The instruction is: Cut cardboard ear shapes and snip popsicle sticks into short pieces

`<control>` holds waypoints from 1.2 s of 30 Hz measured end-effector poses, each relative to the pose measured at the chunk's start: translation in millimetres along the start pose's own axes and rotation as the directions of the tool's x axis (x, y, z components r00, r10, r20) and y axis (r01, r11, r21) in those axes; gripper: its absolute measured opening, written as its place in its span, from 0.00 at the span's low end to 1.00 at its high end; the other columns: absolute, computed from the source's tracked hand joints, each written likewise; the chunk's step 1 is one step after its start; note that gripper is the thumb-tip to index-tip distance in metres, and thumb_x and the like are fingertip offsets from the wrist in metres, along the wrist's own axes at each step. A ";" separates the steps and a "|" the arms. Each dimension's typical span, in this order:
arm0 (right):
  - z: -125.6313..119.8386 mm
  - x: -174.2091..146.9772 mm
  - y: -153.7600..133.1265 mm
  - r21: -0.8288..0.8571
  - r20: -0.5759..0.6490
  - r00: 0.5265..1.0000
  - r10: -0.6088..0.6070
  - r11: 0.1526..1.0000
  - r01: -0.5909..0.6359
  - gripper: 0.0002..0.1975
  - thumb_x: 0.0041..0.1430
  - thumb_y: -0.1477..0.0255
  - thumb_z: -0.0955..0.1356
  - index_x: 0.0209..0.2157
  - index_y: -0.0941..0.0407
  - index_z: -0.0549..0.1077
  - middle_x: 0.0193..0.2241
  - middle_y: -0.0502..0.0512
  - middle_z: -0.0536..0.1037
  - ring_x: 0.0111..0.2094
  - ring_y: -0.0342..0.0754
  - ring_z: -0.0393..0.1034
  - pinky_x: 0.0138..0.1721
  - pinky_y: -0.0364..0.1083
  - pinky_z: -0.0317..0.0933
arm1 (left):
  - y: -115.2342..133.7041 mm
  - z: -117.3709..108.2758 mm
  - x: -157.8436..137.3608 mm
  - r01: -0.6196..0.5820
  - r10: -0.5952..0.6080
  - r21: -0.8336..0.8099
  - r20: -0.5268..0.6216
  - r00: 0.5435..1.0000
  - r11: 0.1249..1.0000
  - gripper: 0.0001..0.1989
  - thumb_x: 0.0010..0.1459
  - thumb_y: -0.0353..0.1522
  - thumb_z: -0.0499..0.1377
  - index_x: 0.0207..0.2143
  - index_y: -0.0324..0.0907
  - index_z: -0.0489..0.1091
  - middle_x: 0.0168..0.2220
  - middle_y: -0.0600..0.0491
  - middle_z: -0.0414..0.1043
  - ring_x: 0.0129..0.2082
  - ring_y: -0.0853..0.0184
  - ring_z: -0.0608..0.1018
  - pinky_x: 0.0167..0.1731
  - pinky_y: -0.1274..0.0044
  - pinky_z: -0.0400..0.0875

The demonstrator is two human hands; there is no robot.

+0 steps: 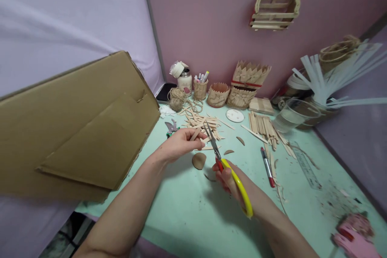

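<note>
Underneath, table (181,217): mint green, littered
Wall (205,20): mauve
Jar (185,84): lettering too small to read
Left hand (180,142): pinching brown piece (195,134)
Right hand (227,178): gripping scissors (225,165)

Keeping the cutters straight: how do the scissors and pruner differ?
The scissors have yellow and red handles; the pruner shows green. The scissors are in the right hand; the pruner lies on the table beyond the left hand. The scissors' blades are long and slim, the pruner's short and broad. Both have metal blades.
</note>
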State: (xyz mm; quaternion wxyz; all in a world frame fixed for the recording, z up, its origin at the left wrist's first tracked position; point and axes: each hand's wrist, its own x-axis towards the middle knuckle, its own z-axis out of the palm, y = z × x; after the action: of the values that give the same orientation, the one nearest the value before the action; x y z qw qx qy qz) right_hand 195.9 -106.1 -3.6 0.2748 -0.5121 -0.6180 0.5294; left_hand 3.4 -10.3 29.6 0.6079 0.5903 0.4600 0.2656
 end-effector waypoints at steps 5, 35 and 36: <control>0.7 -0.8 -0.8 -0.042 0.010 1.000 0.010 0.999 -0.010 0.28 0.61 0.45 0.51 0.37 0.55 0.62 0.26 0.48 0.61 0.25 0.45 0.54 0.26 0.45 0.53 | 1.4 -0.2 -1.0 -0.011 0.011 0.014 0.010 1.000 1.000 0.09 0.46 0.33 0.62 0.31 0.40 0.73 0.25 0.57 0.65 0.26 0.72 0.66 0.28 0.80 0.57; 34.7 -98.2 0.7 0.461 -0.019 0.847 0.531 0.756 -0.464 0.30 0.51 0.37 0.56 0.26 0.52 0.54 0.18 0.40 0.50 0.18 0.39 0.41 0.17 0.40 0.43 | -32.0 75.0 -2.4 0.345 -0.282 -0.043 0.487 0.826 0.938 0.08 0.38 0.30 0.63 0.26 0.38 0.76 0.19 0.55 0.70 0.19 0.74 0.67 0.19 0.81 0.54; 37.3 -101.3 0.2 0.477 -0.033 0.838 0.545 0.745 -0.466 0.31 0.51 0.37 0.57 0.25 0.52 0.55 0.18 0.40 0.50 0.17 0.38 0.41 0.17 0.40 0.43 | -34.2 78.2 -3.1 0.366 -0.294 -0.048 0.504 0.812 0.929 0.09 0.37 0.30 0.63 0.26 0.37 0.76 0.19 0.55 0.70 0.19 0.74 0.67 0.20 0.81 0.55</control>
State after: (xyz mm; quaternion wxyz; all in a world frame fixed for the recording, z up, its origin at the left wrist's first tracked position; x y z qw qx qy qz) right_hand 195.9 -213.7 6.0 0.2831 -0.6258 -0.2898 0.6665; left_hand 62.7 -55.6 -11.9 0.7816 0.5037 0.3668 0.0304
